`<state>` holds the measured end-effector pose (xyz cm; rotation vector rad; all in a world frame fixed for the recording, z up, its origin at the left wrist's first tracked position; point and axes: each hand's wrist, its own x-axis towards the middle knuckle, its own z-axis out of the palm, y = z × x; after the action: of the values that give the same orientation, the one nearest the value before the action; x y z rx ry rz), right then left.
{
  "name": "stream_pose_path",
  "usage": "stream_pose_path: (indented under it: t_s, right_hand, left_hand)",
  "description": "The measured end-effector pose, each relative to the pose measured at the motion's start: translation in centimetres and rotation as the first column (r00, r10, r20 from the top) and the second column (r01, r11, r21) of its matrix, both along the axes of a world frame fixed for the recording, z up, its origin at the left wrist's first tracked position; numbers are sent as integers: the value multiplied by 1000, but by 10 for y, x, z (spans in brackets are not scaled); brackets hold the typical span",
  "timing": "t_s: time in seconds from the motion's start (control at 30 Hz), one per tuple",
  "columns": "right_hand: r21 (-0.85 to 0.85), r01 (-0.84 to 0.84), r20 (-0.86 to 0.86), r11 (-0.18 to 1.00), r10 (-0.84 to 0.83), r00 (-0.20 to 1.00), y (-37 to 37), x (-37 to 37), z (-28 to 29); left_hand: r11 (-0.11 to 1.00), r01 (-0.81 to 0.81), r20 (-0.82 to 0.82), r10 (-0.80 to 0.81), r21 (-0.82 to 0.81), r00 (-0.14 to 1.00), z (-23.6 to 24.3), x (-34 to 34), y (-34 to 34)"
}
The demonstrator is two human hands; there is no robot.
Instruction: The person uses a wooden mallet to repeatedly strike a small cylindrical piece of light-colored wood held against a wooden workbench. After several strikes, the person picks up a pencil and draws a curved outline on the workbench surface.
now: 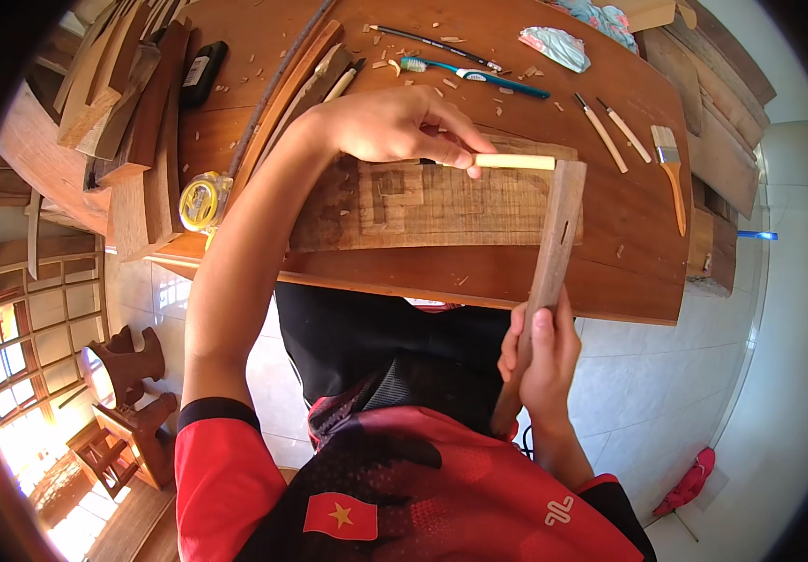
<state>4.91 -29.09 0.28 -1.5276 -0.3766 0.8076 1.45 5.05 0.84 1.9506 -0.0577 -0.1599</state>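
Brown worktop (624,286): board (497,220) along the front edge, tape measure (203,201) near the front left corner, toothbrush (481,78) and pencil (437,46) toward the back, paintbrush (674,183) by the right edge, wood chips (532,71) scattered

smooth pale wall (802,281), right | glossy pale tiled floor (647,384) | brown wooden furniture (144,423), left | sunlit brown-framed gridded window (7,363), left

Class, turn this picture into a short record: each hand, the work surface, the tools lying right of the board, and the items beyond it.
Left hand: holds a pale-handled tool above the board
Right hand: grips a long wooden bar
Surface: flat wooden board on a brown table
Right of board: paintbrush, two slim pale-handled tools
Beyond board: toothbrush, dark pencil
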Motion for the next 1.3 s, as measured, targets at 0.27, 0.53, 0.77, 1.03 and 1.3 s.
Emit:
stream_pose_path:
  t_s: [0.27, 0.53, 0.77, 1.03, 1.3]
  right_hand:
    - [-6, 22, -32, 1000, -22, 999, -5, 0, 0]
    - [28, 38, -99, 999, -35, 994, -4, -9, -8]
    - [12, -66, -99, 998, 67, 993, -4, -19, -10]
    - [-57, -158, -148, 986, 148, 978, 0, -9, 1]
    - [-40, -12, -91, 999, 9, 996, 9, -7, 2]
  left_hand:
    - [998, 30, 11, -31, 50, 999, 0, 5, 0]
    - [977, 50, -65, -37, 209, 997, 10, 7, -4]
    - [981, 65, -73, -52, 181, 996, 12, 8, -3]
    - [982, 77, -53, -69, 172, 996, 13, 8, -2]
    - [984, 58, -82, -45, 167, 996, 12, 8, -3]
